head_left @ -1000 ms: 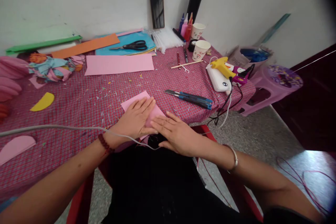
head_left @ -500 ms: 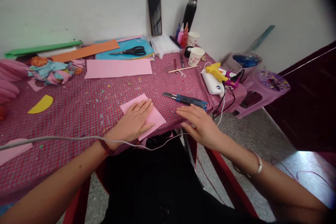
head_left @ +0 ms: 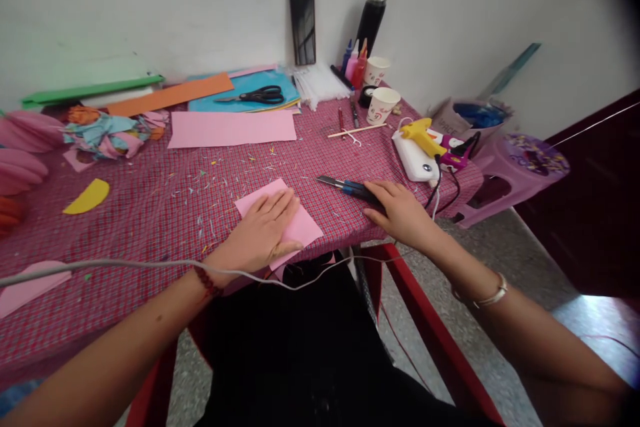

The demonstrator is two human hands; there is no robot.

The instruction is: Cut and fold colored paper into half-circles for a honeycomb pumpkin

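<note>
My left hand [head_left: 265, 230] lies flat, fingers stretched out, on a folded-looking piece of pink paper [head_left: 305, 229] near the table's front edge. To its right, a blue and black utility knife [head_left: 346, 187] rests on the checked cloth with its blade pointing left. My right hand [head_left: 400, 209] has its fingers over the knife's handle and its thumb on the near side, closing around it. The rear end of the handle is hidden under that hand.
Behind are a pink paper strip [head_left: 233, 129], black scissors [head_left: 255, 95] and a paper cup [head_left: 383, 105]. A yellow glue gun [head_left: 424, 137] lies on a white power bank-like box [head_left: 413, 159] at right. A grey cable [head_left: 150, 264] hangs across the front.
My right hand has moved forward from beside the knife onto its handle and closed on it. My left hand stays flat on the pink paper. The view has shifted slightly.
</note>
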